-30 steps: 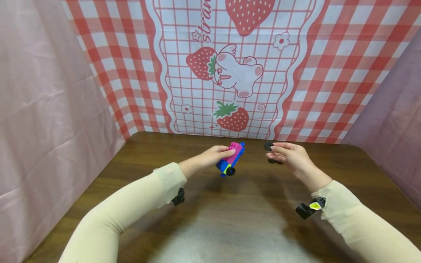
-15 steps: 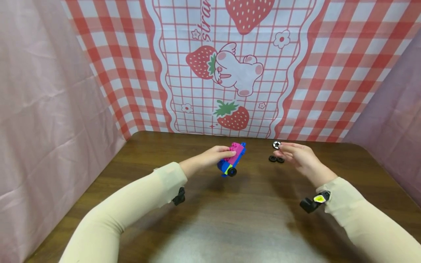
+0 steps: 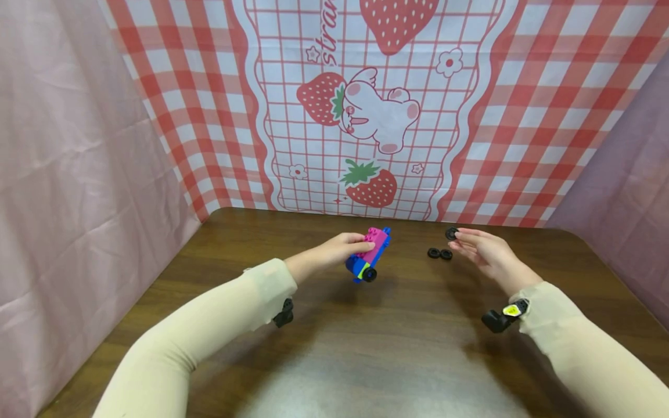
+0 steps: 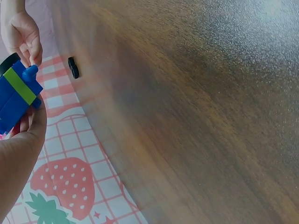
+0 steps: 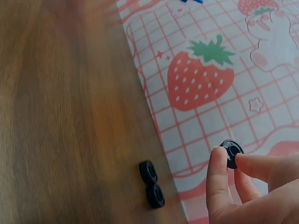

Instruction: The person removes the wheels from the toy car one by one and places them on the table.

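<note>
My left hand grips a toy car of pink and blue building bricks, held above the table. One black wheel is fitted at its near end. In the left wrist view the blue end with a lime stripe faces the camera, and the pink part is mostly hidden. My right hand pinches a loose black wheel between thumb and fingertips. Below and left of that hand, two more black wheels lie side by side, touching, on the table.
The brown wooden table ends at a hanging cloth with red checks and strawberries. Pink curtains hang at both sides. A small black camera sits on each wrist.
My right hand has moved right with its wheel, which has turned from black face to silvery face and back to black. The two wheels on the table are now uncovered. The left hand stays nearly still.
</note>
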Action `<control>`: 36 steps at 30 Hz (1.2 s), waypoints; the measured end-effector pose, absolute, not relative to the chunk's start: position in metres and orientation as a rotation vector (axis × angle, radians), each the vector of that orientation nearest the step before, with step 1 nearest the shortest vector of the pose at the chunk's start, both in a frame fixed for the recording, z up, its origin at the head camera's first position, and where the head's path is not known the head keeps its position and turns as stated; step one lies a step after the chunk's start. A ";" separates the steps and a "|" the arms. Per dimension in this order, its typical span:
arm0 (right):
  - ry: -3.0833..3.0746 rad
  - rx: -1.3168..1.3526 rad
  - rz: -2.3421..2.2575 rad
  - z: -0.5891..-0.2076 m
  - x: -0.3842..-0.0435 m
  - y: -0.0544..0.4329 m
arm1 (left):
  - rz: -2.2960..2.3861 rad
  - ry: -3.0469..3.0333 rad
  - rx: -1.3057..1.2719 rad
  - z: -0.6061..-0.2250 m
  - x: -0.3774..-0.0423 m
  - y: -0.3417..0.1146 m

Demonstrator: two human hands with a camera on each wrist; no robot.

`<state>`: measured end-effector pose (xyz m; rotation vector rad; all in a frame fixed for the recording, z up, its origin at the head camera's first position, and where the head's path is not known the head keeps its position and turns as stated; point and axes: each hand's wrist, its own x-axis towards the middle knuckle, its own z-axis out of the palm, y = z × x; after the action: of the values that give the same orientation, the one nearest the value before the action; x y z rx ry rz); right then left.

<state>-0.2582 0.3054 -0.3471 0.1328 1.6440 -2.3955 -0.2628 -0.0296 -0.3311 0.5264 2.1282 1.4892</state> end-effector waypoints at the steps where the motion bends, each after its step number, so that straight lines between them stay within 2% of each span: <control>1: 1.634 0.134 -2.400 -0.348 -0.259 0.307 | 1.486 2.135 0.526 -0.332 -0.263 -0.030; 13: 1.773 0.364 -2.303 -0.361 -0.268 0.326 | 1.469 2.151 0.523 -0.336 -0.265 -0.031; 26: 1.976 0.474 -2.199 -0.382 -0.276 0.336 | 1.465 2.137 0.499 -0.334 -0.262 -0.033; 36: 2.161 0.559 -2.010 -0.379 -0.281 0.334 | 1.435 2.162 0.542 -0.331 -0.260 -0.033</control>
<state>-0.2814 0.3344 -0.3793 0.5589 2.1614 -2.0096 -0.2599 -0.0330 -0.3306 0.5424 2.1625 1.4347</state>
